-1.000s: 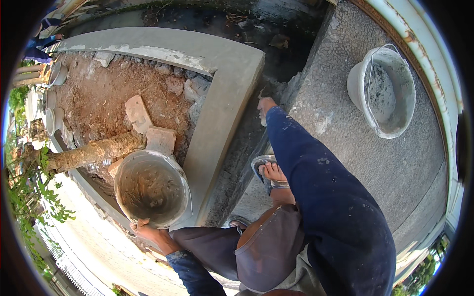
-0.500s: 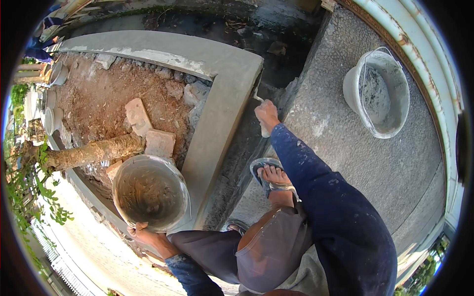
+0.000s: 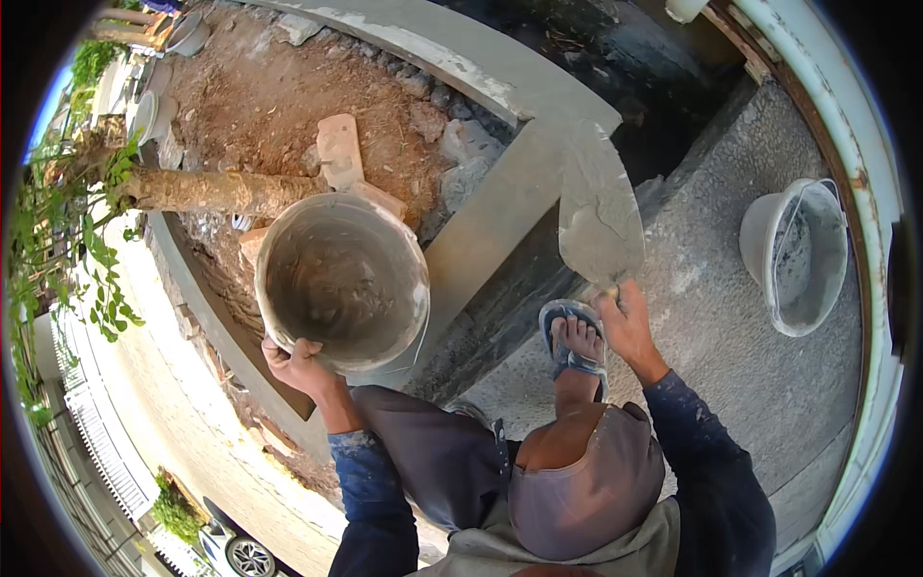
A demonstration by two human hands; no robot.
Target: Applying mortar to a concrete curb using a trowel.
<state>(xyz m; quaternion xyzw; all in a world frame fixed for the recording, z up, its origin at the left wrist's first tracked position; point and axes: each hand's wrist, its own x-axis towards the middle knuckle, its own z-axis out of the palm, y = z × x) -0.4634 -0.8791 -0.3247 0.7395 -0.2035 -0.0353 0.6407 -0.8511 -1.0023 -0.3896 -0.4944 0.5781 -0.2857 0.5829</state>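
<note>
My right hand [image 3: 630, 332] is closed round the handle of a trowel [image 3: 602, 216]. Its broad blade is coated in wet grey mortar and overlaps the corner of the smooth grey cement wall [image 3: 500, 207] in the head view. My left hand [image 3: 306, 373] grips the near rim of a round bucket [image 3: 274, 264]. Brown-grey mortar is smeared over the bucket's inside and bottom. The bucket is tilted with its mouth facing me, over the wall's near section; what supports it underneath is hidden.
A second bucket [image 3: 764, 245] with a wire handle stands on the rough concrete [image 3: 692, 385] at right. Inside the wall are reddish soil [image 3: 260, 106], broken bricks [image 3: 338, 149] and a tree trunk [image 3: 221, 192]. Dark water [image 3: 577, 48] lies beyond. My sandalled foot [image 3: 577, 346] is near the channel.
My right hand has drawn back from beside the wall and raised the trowel, whose mortar-covered blade now shows broadly. My left hand keeps the bucket rim. The whole view has shifted.
</note>
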